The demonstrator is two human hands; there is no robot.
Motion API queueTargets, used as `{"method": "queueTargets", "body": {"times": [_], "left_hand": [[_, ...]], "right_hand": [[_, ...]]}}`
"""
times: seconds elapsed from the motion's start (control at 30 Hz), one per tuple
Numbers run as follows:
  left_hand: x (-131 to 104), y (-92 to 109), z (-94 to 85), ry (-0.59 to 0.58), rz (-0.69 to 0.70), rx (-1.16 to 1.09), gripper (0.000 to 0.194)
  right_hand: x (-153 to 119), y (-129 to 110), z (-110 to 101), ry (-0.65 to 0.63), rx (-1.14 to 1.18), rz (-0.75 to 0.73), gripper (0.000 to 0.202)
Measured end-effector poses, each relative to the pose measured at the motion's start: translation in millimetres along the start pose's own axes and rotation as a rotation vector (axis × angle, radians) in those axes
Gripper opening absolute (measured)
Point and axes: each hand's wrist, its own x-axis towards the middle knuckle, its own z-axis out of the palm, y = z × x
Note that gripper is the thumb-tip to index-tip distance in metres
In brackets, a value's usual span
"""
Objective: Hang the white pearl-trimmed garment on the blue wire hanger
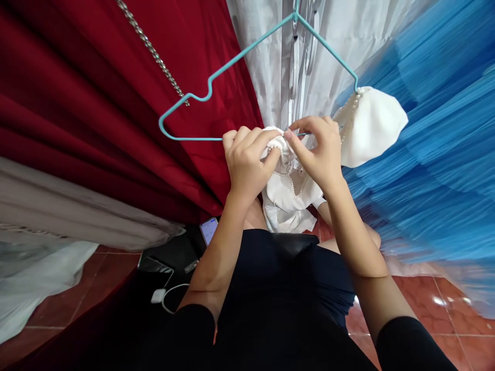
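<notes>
A light-blue hanger [251,49] hangs in front of me. A white garment with pearl-bead trim [288,198] is bunched at the middle of its lower bar and hangs down from there. My left hand [249,159] is closed round the bunched cloth at the bar, thumb in front and fingers over the top. Close beside it, my right hand [319,147] pinches the edge of the same cloth between thumb and forefinger. Another white part with pearls [377,121] hangs at the hanger's right shoulder. Just what lies under my fingertips is partly hidden.
Red drapery [116,103] with a beaded chain [149,46] fills the left side. Blue tulle [433,154] hangs on the right, white cloth [255,36] behind the hanger. Low on the left are a phone [209,229], a black bag [170,257] and a white charger [158,296]. Red tiles [436,309] cover the floor.
</notes>
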Motion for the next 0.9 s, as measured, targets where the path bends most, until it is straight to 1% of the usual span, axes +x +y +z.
{"method": "queueTargets", "body": {"times": [0.07, 0.13, 0.2, 0.23, 0.3, 0.37, 0.43, 0.5, 0.6, 0.67, 0.73, 0.8, 0.83, 0.9], "left_hand": [[-4, 1, 1.5, 0.016, 0.009, 0.014, 0.023], [-6, 3, 1.7, 0.007, 0.015, 0.016, 0.024], [-6, 3, 1.3, -0.005, 0.021, 0.015, 0.025], [-6, 2, 0.8, -0.01, 0.025, 0.013, 0.025], [-6, -2, -0.6, -0.003, 0.032, 0.001, 0.026], [-5, -6, -3.0, 0.017, 0.031, -0.019, 0.025], [-3, -12, -6.2, 0.026, 0.029, -0.039, 0.023], [0, -16, -9.3, 0.016, 0.032, -0.056, 0.021], [3, -20, -12.2, -0.002, 0.039, -0.074, 0.018], [4, -21, -12.6, -0.017, 0.029, -0.078, 0.017], [5, -20, -11.4, -0.03, 0.015, -0.087, 0.017], [6, -21, -8.2, -0.029, 0.01, -0.102, 0.017], [7, -21, -5.8, -0.026, 0.014, -0.109, 0.017], [7, -22, 0.2, -0.021, 0.027, -0.117, 0.019]], "right_hand": [[2, 6, -10, 0.12, 0.031, 0.002, 0.041], [5, 21, -20, 0.278, 0.014, 0.023, 0.051], [11, 43, -27, 0.369, -0.038, 0.04, 0.063], [14, 56, -30, 0.374, -0.071, 0.04, 0.062], [20, 80, -32, 0.33, -0.116, 0.027, 0.048], [25, 96, -34, 0.291, -0.107, 0.025, 0.035], [29, 99, -38, 0.302, -0.068, 0.059, 0.032], [36, 95, -46, 0.364, -0.027, 0.092, 0.029], [48, 96, -59, 0.519, 0.081, 0.114, 0.03], [52, 109, -64, 0.619, 0.2, 0.18, 0.032], [46, 131, -65, 0.719, 0.3, 0.238, 0.029], [29, 152, -60, 0.849, 0.313, 0.204, 0.028], [17, 158, -56, 0.934, 0.283, 0.17, 0.029], [-8, 158, -48, 0.999, 0.236, 0.092, 0.019]]}}
